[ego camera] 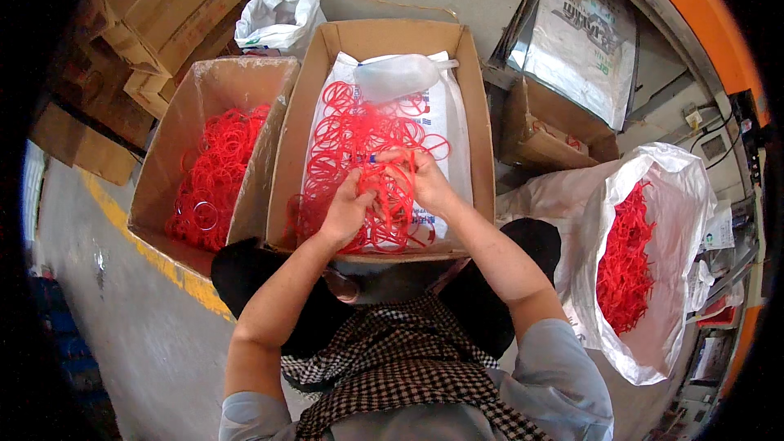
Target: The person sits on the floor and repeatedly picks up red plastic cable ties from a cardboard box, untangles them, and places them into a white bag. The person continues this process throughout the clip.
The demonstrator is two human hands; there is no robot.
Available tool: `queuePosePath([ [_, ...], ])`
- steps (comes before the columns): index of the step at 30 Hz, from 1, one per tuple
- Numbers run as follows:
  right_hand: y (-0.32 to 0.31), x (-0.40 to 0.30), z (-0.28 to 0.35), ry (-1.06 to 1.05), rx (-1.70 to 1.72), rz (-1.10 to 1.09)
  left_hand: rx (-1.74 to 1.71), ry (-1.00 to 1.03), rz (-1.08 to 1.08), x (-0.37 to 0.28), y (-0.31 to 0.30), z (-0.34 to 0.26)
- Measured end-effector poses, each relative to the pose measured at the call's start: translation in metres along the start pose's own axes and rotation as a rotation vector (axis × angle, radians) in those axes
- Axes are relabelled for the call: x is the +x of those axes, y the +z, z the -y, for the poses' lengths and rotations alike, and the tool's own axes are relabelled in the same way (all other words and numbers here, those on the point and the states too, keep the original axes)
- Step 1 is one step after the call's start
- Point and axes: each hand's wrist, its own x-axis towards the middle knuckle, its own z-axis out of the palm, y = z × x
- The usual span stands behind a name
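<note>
Both my hands are over a cardboard box [481,135] that stands before my knees, lined with a white printed sack [462,116]. Many thin red plastic rings [361,128] lie loose on the sack. My left hand [350,211] has its thumb and fingers closed on some of the red rings. Close beside it, my right hand [422,177] pinches more red rings, which hang between the two hands. Something small and blue shows at the fingertips; what it is cannot be told. A translucent plastic bottle [398,75] lies on its side at the box's far end.
Left of the box, a second cardboard box [162,128] holds tangled red rings [223,165]. On the right stands an open white woven sack [670,294] with red plastic scraps [626,263]. A white bag [282,12] and stacked cartons [177,12] are behind at the left.
</note>
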Motion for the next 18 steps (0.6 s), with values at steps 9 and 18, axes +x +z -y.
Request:
queuePosePath([
  [9, 0.012, -0.003, 0.000, 0.099, -0.165, -0.202, 0.243, 0.303, -0.111, 0.010, -0.004, 0.024],
  [18, -0.020, 0.007, -0.048, 0.297, -0.045, -0.493, 1.281, 0.696, 0.159, -0.006, 0.010, -0.002],
])
